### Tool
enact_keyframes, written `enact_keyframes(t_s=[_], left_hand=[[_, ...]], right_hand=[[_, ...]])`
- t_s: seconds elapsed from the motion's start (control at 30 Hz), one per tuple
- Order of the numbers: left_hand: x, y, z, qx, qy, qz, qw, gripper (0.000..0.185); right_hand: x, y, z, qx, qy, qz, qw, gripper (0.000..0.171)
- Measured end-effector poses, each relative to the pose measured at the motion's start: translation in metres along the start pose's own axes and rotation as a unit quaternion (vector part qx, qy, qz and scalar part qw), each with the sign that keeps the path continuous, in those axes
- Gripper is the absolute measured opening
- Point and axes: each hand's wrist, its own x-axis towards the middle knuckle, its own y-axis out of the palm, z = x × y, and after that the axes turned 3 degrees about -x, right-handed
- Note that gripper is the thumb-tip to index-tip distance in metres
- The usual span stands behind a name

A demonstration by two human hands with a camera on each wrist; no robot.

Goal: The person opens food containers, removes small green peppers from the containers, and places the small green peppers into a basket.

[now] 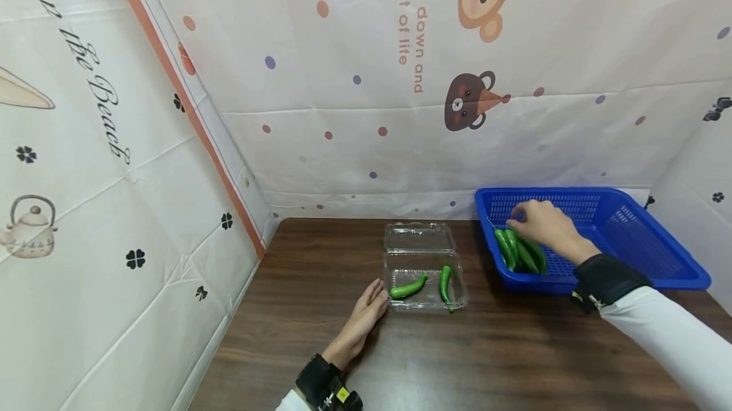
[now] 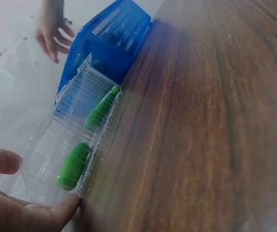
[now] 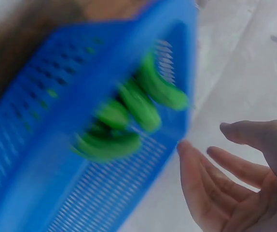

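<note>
A clear plastic clamshell box (image 1: 424, 302) lies with its lid raised back on the table. Two green peppers are inside: one slants at the left (image 1: 408, 287), the other (image 1: 445, 282) stands lengthwise at the right, its tip over the front rim. My left hand (image 1: 363, 314) rests at the box's left edge, fingers extended and thumb apart from them in the left wrist view. Over the blue basket (image 1: 646, 239) my right hand (image 1: 546, 225) hovers, thumb and fingers parted and nothing between them. Several green peppers (image 3: 141, 106) lie just below it at the basket's left end.
The brown wooden table (image 1: 320, 258) carries both containers, the basket to the right of the box. A printed cloth wall (image 1: 354, 144) rises behind the table, and another cloth wall (image 1: 166, 309) bounds the left side.
</note>
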Motion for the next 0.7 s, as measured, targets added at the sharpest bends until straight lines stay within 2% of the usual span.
enact_keyframes(t_s=[0.2, 0.37, 0.5, 0.6, 0.7], left_hand=[[0.001, -0.002, -0.002, -0.002, 0.002, -0.002, 1.0, 0.066], [0.001, -0.002, -0.002, -0.004, -0.001, -0.005, 1.0, 0.065], [0.0, -0.002, -0.002, -0.002, -0.004, -0.007, 1.0, 0.066], [0.0, 0.0, -0.001, 0.001, -0.007, -0.013, 0.9999, 0.064], [0.0, 0.002, 0.0, -0.002, -0.006, -0.019, 0.9998, 0.061]], right_hand=[[0.012, -0.03, 0.011, -0.035, -0.018, -0.092, 0.995, 0.037], [0.022, -0.038, 0.038, -0.037, -0.053, -0.153, 0.986, 0.033], [0.029, -0.031, 0.066, -0.028, -0.082, -0.162, 0.983, 0.032], [0.033, -0.019, 0.084, -0.013, -0.125, -0.157, 0.98, 0.031], [0.035, 0.003, 0.098, 0.004, -0.183, -0.144, 0.973, 0.029]])
